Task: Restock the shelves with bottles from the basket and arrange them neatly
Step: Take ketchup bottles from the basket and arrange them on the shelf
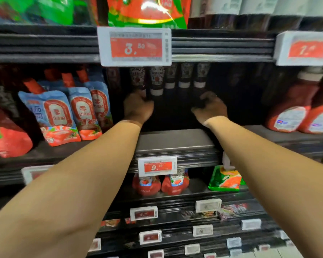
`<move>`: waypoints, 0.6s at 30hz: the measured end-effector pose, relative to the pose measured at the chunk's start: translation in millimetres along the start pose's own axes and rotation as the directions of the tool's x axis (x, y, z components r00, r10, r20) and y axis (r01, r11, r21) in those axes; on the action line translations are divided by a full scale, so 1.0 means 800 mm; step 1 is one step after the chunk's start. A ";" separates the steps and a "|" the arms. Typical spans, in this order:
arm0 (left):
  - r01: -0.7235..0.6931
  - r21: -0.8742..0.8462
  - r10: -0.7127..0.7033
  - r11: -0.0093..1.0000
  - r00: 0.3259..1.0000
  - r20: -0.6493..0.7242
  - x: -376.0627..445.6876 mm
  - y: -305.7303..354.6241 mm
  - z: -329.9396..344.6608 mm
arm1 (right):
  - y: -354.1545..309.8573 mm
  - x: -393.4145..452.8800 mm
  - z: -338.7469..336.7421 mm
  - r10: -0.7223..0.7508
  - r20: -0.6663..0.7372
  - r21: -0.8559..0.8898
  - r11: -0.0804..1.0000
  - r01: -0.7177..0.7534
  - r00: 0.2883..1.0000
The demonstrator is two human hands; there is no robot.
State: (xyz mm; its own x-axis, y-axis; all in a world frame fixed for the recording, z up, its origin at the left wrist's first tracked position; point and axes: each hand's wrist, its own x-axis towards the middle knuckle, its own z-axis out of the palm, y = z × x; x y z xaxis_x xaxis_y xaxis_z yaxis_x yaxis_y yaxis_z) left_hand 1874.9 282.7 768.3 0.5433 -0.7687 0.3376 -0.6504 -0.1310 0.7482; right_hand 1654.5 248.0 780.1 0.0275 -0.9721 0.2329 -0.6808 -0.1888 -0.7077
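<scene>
I have both arms deep in the dark shelf bay: my left hand (138, 107) looks wrapped round the leftmost upside-down dark ketchup squeeze bottle (137, 79), long axis upright, while my right hand (210, 107) hangs loosely curled, empty, below the row's right end.

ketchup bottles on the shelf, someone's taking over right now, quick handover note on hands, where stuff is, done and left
Left hand: deep in the shelf, fingers around the base of the leftmost ketchup bottle.
Right hand: curled at the right end of the row, below the rightmost bottle; whether it grips anything is unclear.
Bottles: five stand cap-down in a row at the back of the middle shelf.
Done: that row is placed.
Left: the shelf front is bare, so pull the row forward or fill in. The basket is not in view.
</scene>
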 end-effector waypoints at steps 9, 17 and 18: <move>-0.026 0.063 0.016 0.998 0.986 0.168 -0.026 0.006 -0.020 | 0.038 -0.052 -0.073 0.009 0.075 -0.235 0.972 0.009 0.997; -0.050 -0.095 0.053 0.994 0.998 0.034 -0.127 0.013 -0.062 | 0.090 -0.121 -0.128 -0.303 0.138 -0.192 0.926 0.325 0.943; -0.088 -0.097 0.088 0.991 0.996 -0.008 -0.148 0.015 -0.069 | 0.098 -0.130 -0.135 -0.349 0.120 -0.177 0.914 0.365 0.930</move>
State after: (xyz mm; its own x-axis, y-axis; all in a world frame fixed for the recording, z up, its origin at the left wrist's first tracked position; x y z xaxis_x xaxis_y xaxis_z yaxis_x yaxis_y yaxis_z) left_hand 1831.9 406.2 769.1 0.4885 -0.7722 0.4063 -0.6408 -0.0014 0.7677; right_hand 1519.3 349.5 771.9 0.3505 -0.8545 0.3833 -0.7418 -0.5031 -0.4434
